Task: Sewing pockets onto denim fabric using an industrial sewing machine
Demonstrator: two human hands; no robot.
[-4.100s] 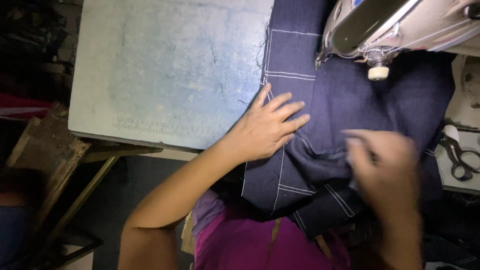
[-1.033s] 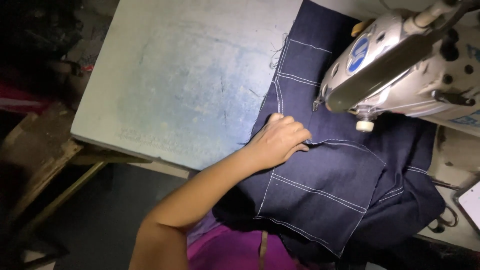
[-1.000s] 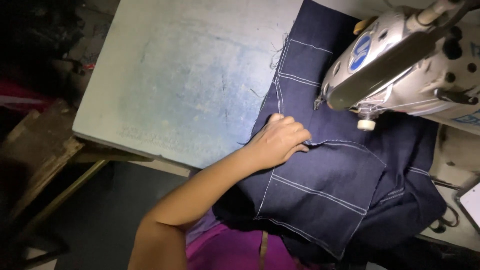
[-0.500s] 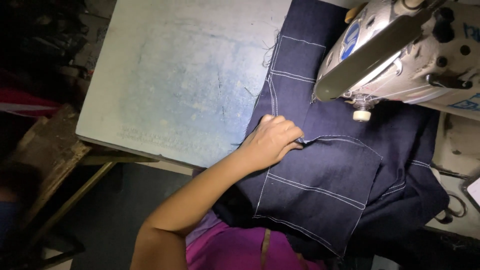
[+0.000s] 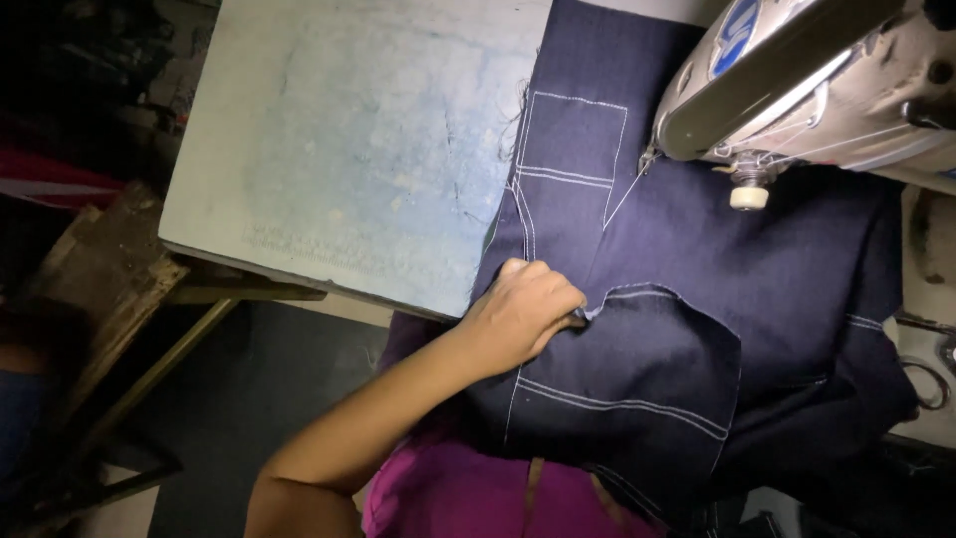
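Left hand (image 5: 520, 317): grip closed, pinching dark denim piece (image 5: 687, 299) edge, below sewing machine (image 5: 797, 80); tabletop (image 5: 358, 149) beside.

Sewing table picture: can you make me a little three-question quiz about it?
1. True or false: the left hand rests on the dark blue cloth.
2. What colour is the stitching on the cloth? A) white B) red C) green
3. Fill in: the sewing machine sits at the top ____ of the picture.

Key: 1 true; 2 A; 3 right.
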